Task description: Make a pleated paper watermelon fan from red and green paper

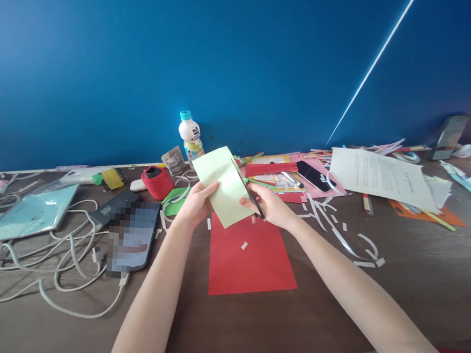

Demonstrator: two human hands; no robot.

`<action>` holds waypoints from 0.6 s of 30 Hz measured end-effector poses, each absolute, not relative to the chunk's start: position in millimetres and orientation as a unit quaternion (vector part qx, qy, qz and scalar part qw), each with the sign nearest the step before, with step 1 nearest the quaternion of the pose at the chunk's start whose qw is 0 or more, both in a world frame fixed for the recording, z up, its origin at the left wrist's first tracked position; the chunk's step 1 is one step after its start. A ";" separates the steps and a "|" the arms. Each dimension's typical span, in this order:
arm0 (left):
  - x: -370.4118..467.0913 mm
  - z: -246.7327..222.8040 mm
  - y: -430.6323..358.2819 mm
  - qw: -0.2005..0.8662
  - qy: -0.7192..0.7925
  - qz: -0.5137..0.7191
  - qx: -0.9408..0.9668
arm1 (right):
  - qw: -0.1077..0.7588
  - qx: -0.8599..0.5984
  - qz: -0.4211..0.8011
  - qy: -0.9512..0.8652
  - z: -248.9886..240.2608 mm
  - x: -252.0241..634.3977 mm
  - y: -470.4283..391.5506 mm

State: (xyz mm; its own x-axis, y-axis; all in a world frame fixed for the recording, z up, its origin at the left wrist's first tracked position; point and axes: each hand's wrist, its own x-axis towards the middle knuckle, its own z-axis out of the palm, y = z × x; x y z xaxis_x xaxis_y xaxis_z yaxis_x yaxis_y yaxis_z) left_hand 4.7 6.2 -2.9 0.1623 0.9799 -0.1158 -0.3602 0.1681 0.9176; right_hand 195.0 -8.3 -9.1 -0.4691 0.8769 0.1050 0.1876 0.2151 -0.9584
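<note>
A light green sheet of paper (225,189) is held up at a tilt above the desk. My left hand (199,202) pinches its left edge, thumb on top. At the opposite edge, my right hand (270,201) is closed around a pair of scissors (259,208); their dark handle shows, while the blades are mostly hidden behind the paper. A thin green strip (258,182) lies close to the scissors. Below both hands a red sheet (251,271) rests flat on the desk, with a small white scrap (244,245) on it.
White paper strips (332,226) litter the right side near a dark phone (315,176) and a printed sheet (380,178). A bottle (190,133) stands by the blue wall. On the left are a red roll (157,183), another phone (140,240) and tangled white cables (72,251).
</note>
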 end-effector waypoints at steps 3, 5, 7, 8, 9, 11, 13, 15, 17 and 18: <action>5.7 -1.4 5.1 0.656 0.396 0.512 0.388 | 0.348 -0.386 0.495 -0.696 -9.0 194.5 -8.6; 6.1 -0.9 4.7 0.658 0.394 0.511 0.388 | 0.348 -0.388 0.499 -0.692 -8.7 193.8 -9.0; 5.9 -1.2 4.9 0.660 0.395 0.510 0.386 | 0.348 -0.388 0.504 -0.688 -8.3 193.2 -9.3; 5.4 -1.5 5.3 0.659 0.397 0.509 0.385 | 0.349 -0.388 0.505 -0.688 -8.1 193.1 -9.5; 4.5 -2.0 6.0 0.658 0.399 0.509 0.386 | 0.349 -0.387 0.505 -0.688 -7.9 193.0 -9.6; 1.7 -2.8 7.7 0.652 0.399 0.514 0.390 | 0.345 -0.385 0.507 -0.690 -7.9 192.9 -10.0; -2.0 -3.1 9.6 0.642 0.396 0.527 0.392 | 0.339 -0.378 0.515 -0.691 -8.4 192.8 -10.5; -5.4 -3.1 11.2 0.629 0.396 0.544 0.388 | 0.334 -0.365 0.530 -0.688 -8.8 192.3 -11.4; -7.5 -3.1 12.0 0.618 0.402 0.554 0.387 | 0.334 -0.357 0.540 -0.685 -8.4 191.5 -12.6; -7.9 -3.3 12.1 0.613 0.406 0.555 0.389 | 0.333 -0.357 0.540 -0.685 -7.9 191.2 -13.2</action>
